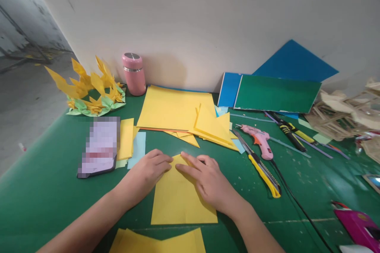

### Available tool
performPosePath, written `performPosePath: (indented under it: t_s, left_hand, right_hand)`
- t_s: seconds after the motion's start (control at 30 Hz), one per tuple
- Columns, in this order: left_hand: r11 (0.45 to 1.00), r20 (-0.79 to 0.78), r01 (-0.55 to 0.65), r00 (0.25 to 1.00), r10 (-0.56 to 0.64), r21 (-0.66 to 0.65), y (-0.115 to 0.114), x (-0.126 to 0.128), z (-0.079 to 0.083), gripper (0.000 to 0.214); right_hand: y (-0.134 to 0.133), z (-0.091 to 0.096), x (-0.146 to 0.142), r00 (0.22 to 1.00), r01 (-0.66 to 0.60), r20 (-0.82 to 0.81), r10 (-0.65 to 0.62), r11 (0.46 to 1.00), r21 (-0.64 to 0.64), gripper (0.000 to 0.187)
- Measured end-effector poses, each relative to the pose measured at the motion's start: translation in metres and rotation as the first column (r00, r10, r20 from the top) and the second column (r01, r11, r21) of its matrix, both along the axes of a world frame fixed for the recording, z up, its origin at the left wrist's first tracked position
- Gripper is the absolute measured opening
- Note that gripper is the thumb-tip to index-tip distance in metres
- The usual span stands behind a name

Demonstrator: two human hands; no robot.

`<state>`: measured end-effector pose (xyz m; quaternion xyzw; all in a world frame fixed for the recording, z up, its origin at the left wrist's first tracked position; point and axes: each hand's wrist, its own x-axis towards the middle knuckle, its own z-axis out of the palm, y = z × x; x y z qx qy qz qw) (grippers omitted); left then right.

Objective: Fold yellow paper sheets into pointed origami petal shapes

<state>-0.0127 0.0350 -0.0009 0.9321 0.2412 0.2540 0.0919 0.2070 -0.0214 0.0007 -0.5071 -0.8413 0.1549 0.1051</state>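
A sheet of yellow paper (184,201) lies flat on the green table, its top folded to a point. At the upper left edge of this paper, my left hand (148,176) is closed, its fingers curled together on the edge and the thumb hidden. My right hand (208,182) rests on the upper right side, with index and middle fingers stretched out and apart near the folded tip. Nearest to me, more folded yellow paper (160,245) is cut off by the bottom of the view.
Behind my hands lies a stack of yellow sheets (175,106). On the left are a phone (99,146), a paper crown (92,87) and a pink flask (134,75). A utility knife (263,174), a pink glue gun (258,138) with a black cord and yellow-black pliers (291,132) lie on the right.
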Motion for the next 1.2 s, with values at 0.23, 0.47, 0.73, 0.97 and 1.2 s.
performPosePath:
  t_s: [0.23, 0.47, 0.73, 0.97, 1.2]
  left_hand:
    - [1.0, -0.144, -0.028, 0.989, 0.027, -0.005, 0.0, 0.002, 0.001, 0.023]
    - [0.999, -0.384, -0.03, 0.922, 0.042, 0.038, -0.001, 0.001, -0.001, 0.034]
    - [0.994, -0.378, -0.075, 0.92, 0.101, 0.083, -0.006, 0.005, 0.002, 0.035]
    - [0.986, -0.201, -0.093, 0.972, 0.12, 0.14, -0.007, 0.002, 0.007, 0.021]
    - [0.977, -0.164, -0.123, 0.975, 0.151, 0.172, -0.014, 0.0, 0.012, 0.029]
  right_hand:
    - [0.0, -0.001, 0.0, 1.0, 0.001, -0.004, -0.001, 1.0, 0.031, 0.059]
    - [0.001, -0.002, 0.0, 1.0, -0.013, -0.002, 0.013, 0.999, 0.031, 0.059]
    - [0.001, -0.001, 0.0, 1.0, -0.011, 0.019, 0.01, 1.0, 0.008, 0.061]
    - [0.001, -0.001, 0.0, 1.0, -0.016, 0.006, 0.016, 1.0, 0.014, 0.063]
    - [0.001, 0.002, -0.001, 1.0, -0.006, 0.012, 0.006, 1.0, -0.002, 0.057]
